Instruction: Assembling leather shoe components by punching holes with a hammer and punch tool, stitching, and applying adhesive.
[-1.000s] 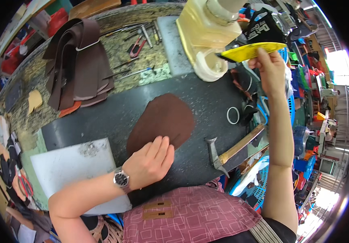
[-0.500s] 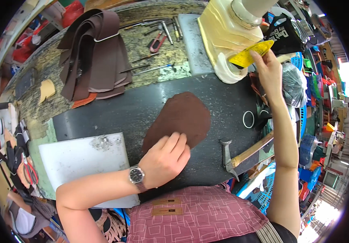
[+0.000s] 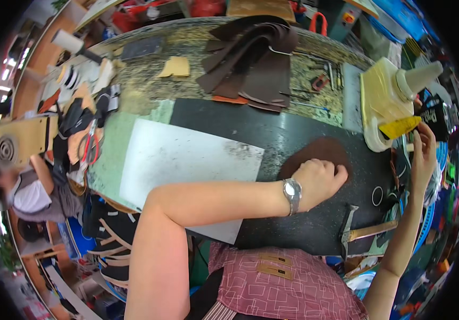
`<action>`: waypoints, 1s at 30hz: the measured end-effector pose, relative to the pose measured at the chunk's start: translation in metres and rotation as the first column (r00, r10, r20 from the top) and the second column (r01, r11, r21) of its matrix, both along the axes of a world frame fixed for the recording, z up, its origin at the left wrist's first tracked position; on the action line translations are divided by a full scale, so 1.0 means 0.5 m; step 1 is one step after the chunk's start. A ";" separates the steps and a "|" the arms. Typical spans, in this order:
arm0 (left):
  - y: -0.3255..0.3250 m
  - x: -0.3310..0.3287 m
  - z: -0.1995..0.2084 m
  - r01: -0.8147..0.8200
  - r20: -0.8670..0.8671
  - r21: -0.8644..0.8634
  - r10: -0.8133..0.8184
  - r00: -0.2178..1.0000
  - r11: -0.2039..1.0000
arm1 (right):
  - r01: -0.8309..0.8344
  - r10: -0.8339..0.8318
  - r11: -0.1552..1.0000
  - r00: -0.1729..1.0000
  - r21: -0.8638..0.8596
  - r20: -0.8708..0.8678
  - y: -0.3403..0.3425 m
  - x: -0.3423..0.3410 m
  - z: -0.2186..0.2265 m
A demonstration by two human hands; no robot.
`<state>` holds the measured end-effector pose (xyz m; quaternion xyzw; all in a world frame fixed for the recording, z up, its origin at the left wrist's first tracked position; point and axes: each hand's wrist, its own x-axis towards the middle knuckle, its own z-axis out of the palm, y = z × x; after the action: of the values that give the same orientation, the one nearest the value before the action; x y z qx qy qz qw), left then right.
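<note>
Not getting much readable text here tbh, just spotting two tan labels (image 3: 272,271) on the patterned pink apron (image 3: 298,293), one above the other, both with tiny dark markings too small to make out. Also seeing pale lettering on the black fabric thing (image 3: 437,122) near the right edge, blurry and not really legible. Can't read any numerals off the silvery wristwatch (image 3: 292,189) either, way too small and washed out.
</note>
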<state>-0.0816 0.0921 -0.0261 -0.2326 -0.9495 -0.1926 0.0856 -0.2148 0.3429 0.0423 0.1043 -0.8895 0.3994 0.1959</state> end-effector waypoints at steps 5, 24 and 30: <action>-0.065 0.018 0.027 -0.588 0.645 0.727 -0.057 0.762 0.354 | -0.114 0.131 0.985 0.982 -0.129 0.134 -0.042 0.013 -0.015; -0.382 -0.308 0.090 -0.216 0.167 0.943 0.202 0.965 0.252 | -0.310 0.752 0.596 0.540 -0.740 0.379 -0.565 -0.178 -0.033; -0.636 -0.213 0.357 -0.260 0.293 0.945 -0.161 0.942 0.196 | -0.540 0.639 0.768 0.603 -0.346 0.478 -0.560 -0.182 -0.070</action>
<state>-0.1879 -0.2261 0.1524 -0.0582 -0.6170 -0.7825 0.0603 -0.3057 0.0627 0.0072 0.2514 -0.7837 0.5259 -0.2147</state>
